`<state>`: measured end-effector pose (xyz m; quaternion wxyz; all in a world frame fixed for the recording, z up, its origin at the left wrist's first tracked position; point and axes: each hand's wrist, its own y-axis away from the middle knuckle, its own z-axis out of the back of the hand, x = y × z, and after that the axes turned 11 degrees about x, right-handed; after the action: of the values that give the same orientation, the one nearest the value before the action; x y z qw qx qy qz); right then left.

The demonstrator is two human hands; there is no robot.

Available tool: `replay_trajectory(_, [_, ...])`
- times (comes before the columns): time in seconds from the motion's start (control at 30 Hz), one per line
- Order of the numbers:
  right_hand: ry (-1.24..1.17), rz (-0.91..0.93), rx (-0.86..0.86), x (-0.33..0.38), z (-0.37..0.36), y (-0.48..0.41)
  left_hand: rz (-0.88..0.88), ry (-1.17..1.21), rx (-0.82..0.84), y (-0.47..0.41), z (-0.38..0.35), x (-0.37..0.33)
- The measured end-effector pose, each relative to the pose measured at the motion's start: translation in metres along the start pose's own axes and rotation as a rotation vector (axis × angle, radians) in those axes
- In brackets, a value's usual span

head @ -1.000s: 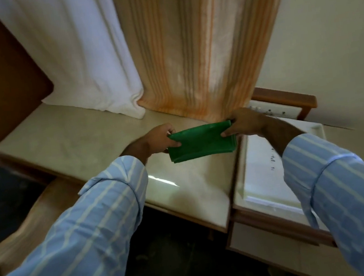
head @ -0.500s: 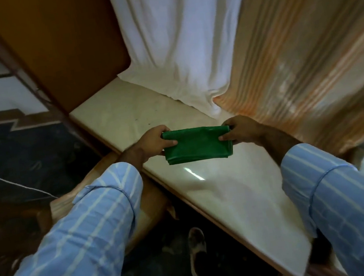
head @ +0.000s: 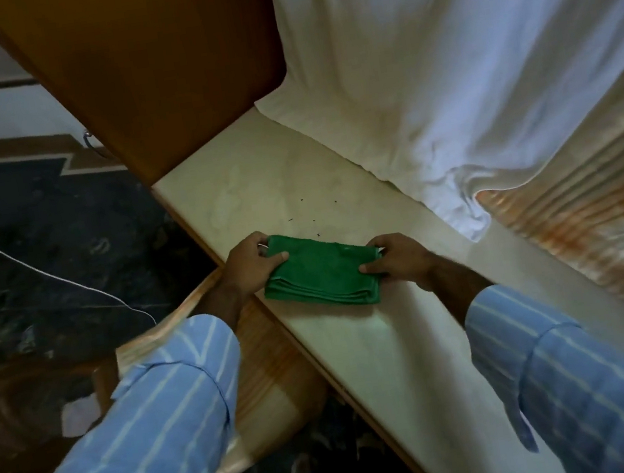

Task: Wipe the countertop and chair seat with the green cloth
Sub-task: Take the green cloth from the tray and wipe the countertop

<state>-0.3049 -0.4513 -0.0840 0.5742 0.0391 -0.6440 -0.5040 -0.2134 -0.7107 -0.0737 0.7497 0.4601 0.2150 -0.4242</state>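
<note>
A folded green cloth (head: 322, 273) lies at the front edge of the pale stone countertop (head: 379, 347). My left hand (head: 251, 263) pinches its left end and my right hand (head: 397, 260) pinches its right end. A few dark crumbs (head: 313, 216) dot the counter just beyond the cloth. Below the counter edge, under my left forearm, part of a wooden chair seat (head: 268, 364) shows.
A white curtain (head: 439, 67) and an orange striped curtain (head: 596, 202) hang down onto the back of the counter. A brown wooden panel (head: 155, 65) stands at the counter's left end. Dark floor with a thin white cable (head: 44, 272) lies to the left.
My view has swung left along the counter. Both hands have carried the folded cloth toward the counter's left part and lowered it onto the surface.
</note>
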Motion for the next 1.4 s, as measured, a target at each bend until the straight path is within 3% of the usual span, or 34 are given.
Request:
replay_trajectory(0.2, [-0.121,-0.010,-0.051,-0.017,-0.026,-0.056,0.044,-0.174,-0.167,-0.067,0.003,0.019])
replay_trajectory(0.33, [0.414,0.157,-0.411,-0.030,-0.029,-0.070,-0.137,-0.542,-0.327,-0.073,-0.016,0.028])
replay_trajectory(0.43, [0.725,0.202,-0.639,-0.056,-0.012,-0.073,-0.251,-0.655,-0.147,-0.059,-0.052,0.047])
replay_trajectory(0.5, [0.868,0.149,-0.618,-0.079,0.002,-0.070,-0.261,-0.741,-0.064,-0.053,-0.069,0.067])
replay_trajectory(0.67, [1.020,0.167,-0.600,-0.104,0.014,-0.069,-0.361,-0.846,-0.074,-0.075,-0.065,0.084])
replay_trajectory(1.07, [1.051,0.186,-0.656,-0.110,0.013,-0.074,-0.375,-0.873,-0.036,-0.218,-0.034,0.001])
replay_trajectory(1.4, [1.037,0.164,-0.623,-0.106,0.014,-0.072,-0.438,-0.886,0.004,-0.109,-0.035,0.055])
